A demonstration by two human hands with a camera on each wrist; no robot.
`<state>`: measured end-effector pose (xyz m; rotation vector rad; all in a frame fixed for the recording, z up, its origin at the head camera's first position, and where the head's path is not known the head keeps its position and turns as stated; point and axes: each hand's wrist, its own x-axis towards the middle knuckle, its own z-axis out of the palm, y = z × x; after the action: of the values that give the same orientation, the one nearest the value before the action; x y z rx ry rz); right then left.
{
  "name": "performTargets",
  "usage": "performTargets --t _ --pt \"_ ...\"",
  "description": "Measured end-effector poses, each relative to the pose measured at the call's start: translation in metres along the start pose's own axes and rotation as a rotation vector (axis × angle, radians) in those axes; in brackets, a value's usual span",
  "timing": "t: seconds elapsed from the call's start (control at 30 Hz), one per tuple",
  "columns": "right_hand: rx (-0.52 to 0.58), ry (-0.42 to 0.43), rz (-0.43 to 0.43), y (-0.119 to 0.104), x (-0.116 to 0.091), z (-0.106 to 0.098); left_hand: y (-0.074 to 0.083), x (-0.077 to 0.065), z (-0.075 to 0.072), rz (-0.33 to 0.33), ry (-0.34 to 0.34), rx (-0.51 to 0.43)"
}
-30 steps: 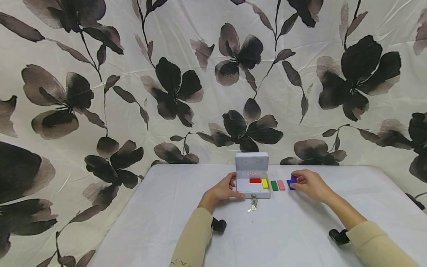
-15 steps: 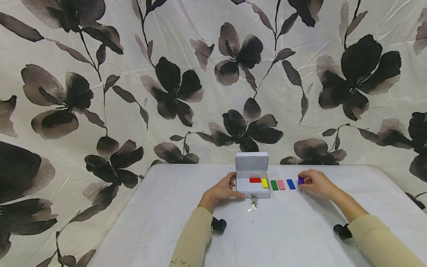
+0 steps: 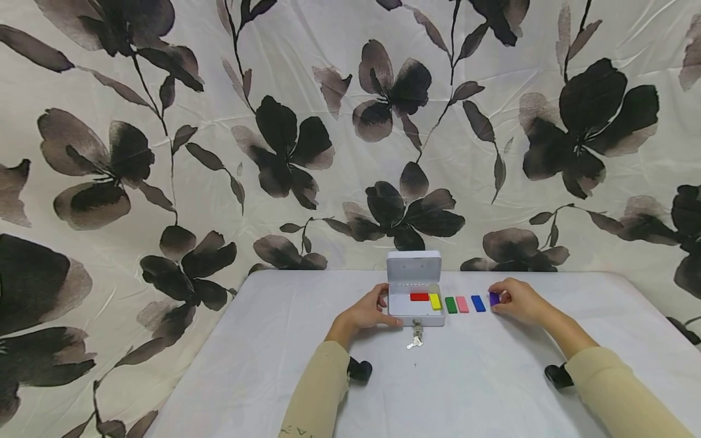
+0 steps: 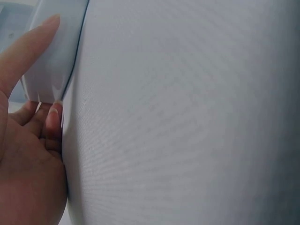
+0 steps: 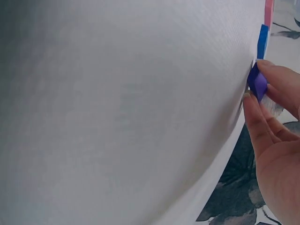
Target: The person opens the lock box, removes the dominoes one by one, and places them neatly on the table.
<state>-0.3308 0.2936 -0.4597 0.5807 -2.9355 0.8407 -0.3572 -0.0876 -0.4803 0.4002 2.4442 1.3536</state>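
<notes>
My left hand [image 3: 366, 309] grips the left side of a small white metal cash box [image 3: 432, 321], whose lid stands raised. In the left wrist view, the thumb lies along one wall of the box [image 4: 63, 51] and the fingertips touch its end. Between thumb and fingers of my right hand [image 3: 520, 301] is a purple domino-like block [image 3: 495, 298], pinched at the right end of a row. The right wrist view shows this purple block [image 5: 258, 82] tilted, close to the tabletop; whether it touches is unclear. Nearest to it lies a blue block [image 3: 478, 303].
Inside the box lie a red block [image 3: 419, 297] and a yellow block [image 3: 435, 302]. A green block [image 3: 451, 305] and a pink block [image 3: 462, 304] lie between box and blue block. Keys [image 3: 415, 340] hang at the box's front. Behind the white table [image 3: 438, 389] hangs a flowered cloth [image 3: 339, 152].
My right hand has moved right with the purple block, from over the blue block to a spot beside it. The blue block now shows fully. My left hand stays on the box.
</notes>
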Motion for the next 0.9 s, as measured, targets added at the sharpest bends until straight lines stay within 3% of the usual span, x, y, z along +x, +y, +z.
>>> performTargets --t 0.47,0.9 --pt "0.003 -0.014 -0.016 -0.0018 0.0003 -0.0011 -0.0010 0.0020 0.0013 0.004 0.009 -0.006" --pt "0.031 -0.062 0.041 -0.0009 0.0026 -0.0030 -0.0004 0.0011 0.0021 -0.010 0.024 -0.006"
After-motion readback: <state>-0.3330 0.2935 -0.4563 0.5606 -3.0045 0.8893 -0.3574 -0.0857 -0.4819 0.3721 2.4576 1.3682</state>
